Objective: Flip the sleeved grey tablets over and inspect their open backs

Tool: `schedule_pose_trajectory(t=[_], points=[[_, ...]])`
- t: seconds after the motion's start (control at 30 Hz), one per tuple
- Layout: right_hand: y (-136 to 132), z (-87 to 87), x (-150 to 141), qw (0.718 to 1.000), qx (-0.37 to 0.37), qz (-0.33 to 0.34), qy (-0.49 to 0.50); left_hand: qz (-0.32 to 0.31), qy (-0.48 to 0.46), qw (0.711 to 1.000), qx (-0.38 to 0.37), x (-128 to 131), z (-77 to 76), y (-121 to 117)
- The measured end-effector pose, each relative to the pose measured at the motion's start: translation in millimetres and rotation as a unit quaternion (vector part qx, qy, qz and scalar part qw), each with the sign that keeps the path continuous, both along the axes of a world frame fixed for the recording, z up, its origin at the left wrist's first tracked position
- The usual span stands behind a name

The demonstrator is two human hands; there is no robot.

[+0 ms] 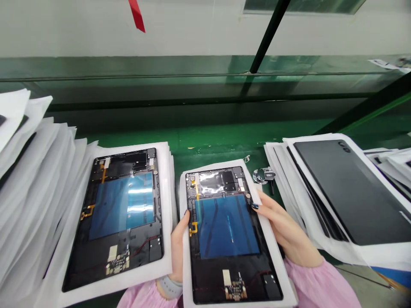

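Note:
My left hand (pixel 178 248) and my right hand (pixel 282 226) grip the two long sides of an opened tablet (pixel 224 231) resting on a white foam sheet (pixel 272 239). Its black frame shows a blue inner panel, orange flex strips and a small circuit board at the near end. To its left lies a second opened tablet (pixel 114 222) on a white sheet, close to my left hand. Right of my right hand, a dark closed tablet back (pixel 349 192) with camera lenses tops a stack of white sheets (pixel 289 188).
A tall pile of white foam sheets (pixel 35 171) rises at the left. A small metal fitting (pixel 263 175) lies on the green workbench (pixel 212 145) between the tablets. More sheets (pixel 391 164) sit at the far right. A green-tinted panel and black bar stand behind.

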State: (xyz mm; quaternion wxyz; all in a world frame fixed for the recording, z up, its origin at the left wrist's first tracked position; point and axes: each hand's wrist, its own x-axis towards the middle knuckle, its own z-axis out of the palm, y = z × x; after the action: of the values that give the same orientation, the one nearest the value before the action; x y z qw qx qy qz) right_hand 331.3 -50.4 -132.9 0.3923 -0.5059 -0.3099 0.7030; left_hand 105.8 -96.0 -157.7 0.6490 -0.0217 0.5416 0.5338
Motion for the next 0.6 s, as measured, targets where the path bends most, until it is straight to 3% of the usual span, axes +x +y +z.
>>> schedule_pose_trajectory(t=[0.13,0.27,0.37,0.47,0.6], points=[[30,-3.5,0,0.998,0.046,0.035,-0.018,0.006,0.011,1.000,-0.018,5,-6.5,0],[41,-14.2,2,0.998,0.056,0.028,-0.031,-0.022,-0.005,0.999,-0.027,6,-8.1,-1],[40,-20.4,7,0.998,0.053,-0.006,-0.030,-0.068,-0.014,0.997,-0.021,5,-7.8,-3],[40,-21.1,12,0.997,0.051,-0.039,-0.031,-0.136,0.002,0.990,0.038,4,-8.3,-5],[42,-21.4,16,0.996,0.059,-0.054,-0.032,-0.228,0.113,0.964,0.083,2,-11.5,-6]])
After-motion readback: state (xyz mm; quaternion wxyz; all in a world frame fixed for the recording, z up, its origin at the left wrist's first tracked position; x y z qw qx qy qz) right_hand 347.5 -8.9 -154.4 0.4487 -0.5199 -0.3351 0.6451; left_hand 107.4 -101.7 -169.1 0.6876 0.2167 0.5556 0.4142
